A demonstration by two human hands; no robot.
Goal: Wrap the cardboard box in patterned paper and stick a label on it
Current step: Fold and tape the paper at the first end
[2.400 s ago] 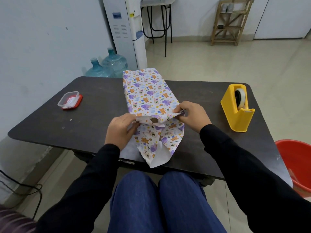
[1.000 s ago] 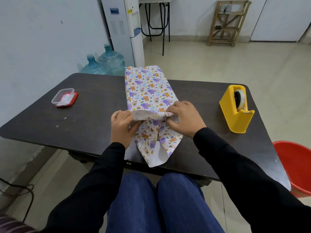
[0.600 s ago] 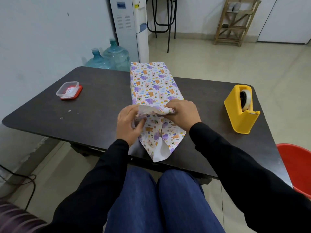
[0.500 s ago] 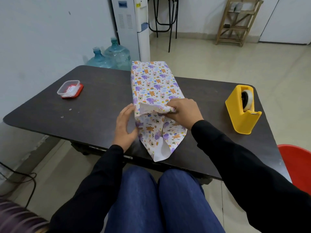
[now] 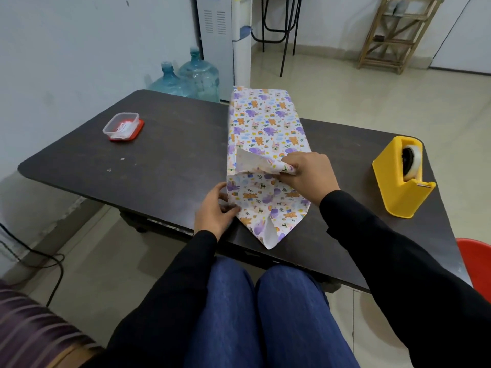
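Head view. Pale walls and tiled floor, with a cooler point(image 5: 225, 35) and two water bottles point(image 5: 198, 75) behind a dark counter point(image 5: 172, 166), a wooden rack point(image 5: 393, 35) far back, a red bucket point(image 5: 475, 261) at the right edge.

Lying lengthwise mid-counter, the box point(image 5: 265, 123), top and visible long side already covered in paper point(image 5: 268, 134); no bare cardboard on show. Far end apparently folded shut, though hard to judge from here whether taped. Near end unfinished: top flap point(image 5: 252, 164) raised with white underside showing, bottom flap point(image 5: 268, 224) spread flat in a point toward the counter's near edge.

Right hand point(image 5: 308, 176) over the near-right corner, fingers point(image 5: 288, 168) pinching the crumpled edge of the top flap. Left hand point(image 5: 212, 211) at the near-left corner, fingers point(image 5: 231, 208) curled against the paper's side fold; gripping or merely pressing, cannot tell.

Tape dispenser point(image 5: 401, 179) to the right of the box, well apart, touched by neither hand. Small clear tub point(image 5: 122, 126) with a red lid far to the left, also well apart; possibly labels inside, too small to tell. No label visible anywhere on the paper.

By judgement, somewhat past halfway: body wrapped, one end mid-closing. Left to do: crease the side folds in, bring the top flap down, fold the bottom flap up over it, tape that end, then stick on the label.
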